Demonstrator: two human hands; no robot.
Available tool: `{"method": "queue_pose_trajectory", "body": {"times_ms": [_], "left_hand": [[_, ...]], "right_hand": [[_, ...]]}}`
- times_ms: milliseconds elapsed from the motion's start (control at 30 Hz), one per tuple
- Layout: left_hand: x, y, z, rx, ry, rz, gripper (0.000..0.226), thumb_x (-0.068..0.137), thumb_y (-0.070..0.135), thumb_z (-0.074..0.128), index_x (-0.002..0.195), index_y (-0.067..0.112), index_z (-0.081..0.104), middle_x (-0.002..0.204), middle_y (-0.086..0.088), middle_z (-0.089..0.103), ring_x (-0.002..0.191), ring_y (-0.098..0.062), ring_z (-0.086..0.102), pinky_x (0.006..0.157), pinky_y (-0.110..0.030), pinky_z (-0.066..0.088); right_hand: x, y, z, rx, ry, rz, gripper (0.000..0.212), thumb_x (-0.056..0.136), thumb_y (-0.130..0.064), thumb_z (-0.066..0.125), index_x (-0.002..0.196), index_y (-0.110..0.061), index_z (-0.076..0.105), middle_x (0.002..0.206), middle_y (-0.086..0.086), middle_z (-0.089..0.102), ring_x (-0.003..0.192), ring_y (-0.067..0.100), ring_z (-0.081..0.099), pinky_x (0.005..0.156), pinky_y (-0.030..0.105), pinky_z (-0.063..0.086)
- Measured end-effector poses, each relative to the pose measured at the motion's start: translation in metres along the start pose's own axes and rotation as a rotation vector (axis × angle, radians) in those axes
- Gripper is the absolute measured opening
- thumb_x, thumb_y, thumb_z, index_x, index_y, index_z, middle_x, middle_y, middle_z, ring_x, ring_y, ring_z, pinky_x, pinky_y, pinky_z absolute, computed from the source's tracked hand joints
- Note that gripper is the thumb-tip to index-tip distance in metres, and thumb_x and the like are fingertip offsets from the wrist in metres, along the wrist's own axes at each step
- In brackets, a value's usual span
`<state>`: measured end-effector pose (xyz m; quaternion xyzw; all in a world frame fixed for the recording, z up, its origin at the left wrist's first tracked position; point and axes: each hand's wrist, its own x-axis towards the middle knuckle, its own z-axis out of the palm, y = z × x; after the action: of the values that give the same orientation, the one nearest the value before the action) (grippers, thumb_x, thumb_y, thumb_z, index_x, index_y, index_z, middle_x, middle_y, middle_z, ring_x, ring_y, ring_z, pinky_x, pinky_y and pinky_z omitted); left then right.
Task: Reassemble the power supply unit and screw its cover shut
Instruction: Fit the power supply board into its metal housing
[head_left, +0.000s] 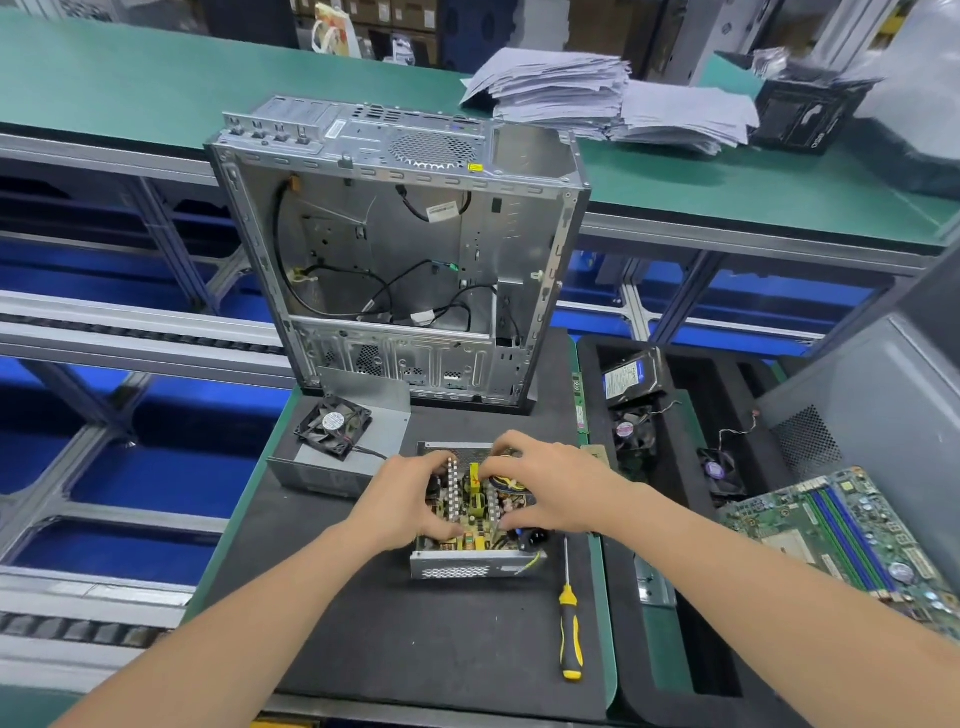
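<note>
On the mat (415, 634), left hand (410, 499) and right hand (553, 488) grip the board (475, 514); pushed in tilted, it may pinch wires (532, 561).

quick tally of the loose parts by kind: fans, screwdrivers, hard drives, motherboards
fans: 3
screwdriver: 1
hard drive: 1
motherboard: 1
total: 6

On the dark-matted desk (415, 634): open power supply unit (475, 564), grey metal cover (322, 470) (fan (333, 426) resting in it), yellow-black screwdriver (570, 634), upright computer case (405, 249).
</note>
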<state>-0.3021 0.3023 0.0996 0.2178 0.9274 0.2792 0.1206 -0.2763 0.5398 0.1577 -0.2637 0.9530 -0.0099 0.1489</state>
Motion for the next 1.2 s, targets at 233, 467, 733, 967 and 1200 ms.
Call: {"method": "queue_pose_trajectory", "body": {"times_ms": [233,467,733,967,1200], "left_hand": [[0.001,-0.003,0.003,-0.019,-0.015,-0.007,0.082,0.056,0.049,0.094,0.124,0.018,0.062,0.092,0.007,0.068,0.084,-0.018,0.057,0.075,-0.033,0.048],[-0.003,-0.004,0.004,-0.146,0.034,0.007,0.071,0.056,0.038,0.097,0.116,0.017,0.066,0.075,0.019,0.059,0.072,-0.001,0.054,0.062,-0.012,0.035],[0.002,-0.002,0.002,-0.068,-0.025,-0.064,0.098,0.053,0.049,0.099,0.137,0.020,0.056,0.117,0.004,0.069,0.113,-0.022,0.061,0.092,-0.031,0.052],[0.005,0.000,0.004,0.008,-0.076,-0.099,0.110,0.061,0.055,0.093,0.149,0.014,0.043,0.137,-0.003,0.058,0.130,-0.027,0.049,0.105,-0.043,0.048],[0.008,-0.003,0.006,0.003,-0.079,-0.102,0.106,0.063,0.051,0.089,0.151,0.017,0.040,0.138,0.000,0.056,0.128,-0.023,0.045,0.103,-0.039,0.049]], "right_hand": [[0.004,0.000,0.006,0.044,0.033,0.021,0.056,0.090,-0.059,0.070,0.138,-0.041,0.048,0.140,-0.005,0.041,0.093,0.028,0.066,0.080,0.039,0.052],[0.002,0.004,0.015,0.155,0.152,0.025,0.046,0.089,-0.054,0.070,0.129,-0.043,0.051,0.132,-0.012,0.035,0.070,0.022,0.062,0.073,0.045,0.057],[0.003,0.013,0.015,0.415,0.315,0.065,0.041,0.091,-0.020,0.069,0.128,-0.038,0.067,0.121,-0.016,0.056,0.107,0.005,0.061,0.094,0.026,0.049],[-0.017,0.049,0.005,1.205,0.390,0.376,0.019,0.091,-0.018,0.081,0.109,-0.024,0.082,0.098,0.009,0.080,0.074,0.034,0.078,0.057,0.041,0.064],[-0.024,0.075,0.007,1.433,0.255,0.305,0.022,0.096,-0.008,0.073,0.117,-0.009,0.079,0.110,0.017,0.078,0.097,0.039,0.077,0.071,0.039,0.064]]}}
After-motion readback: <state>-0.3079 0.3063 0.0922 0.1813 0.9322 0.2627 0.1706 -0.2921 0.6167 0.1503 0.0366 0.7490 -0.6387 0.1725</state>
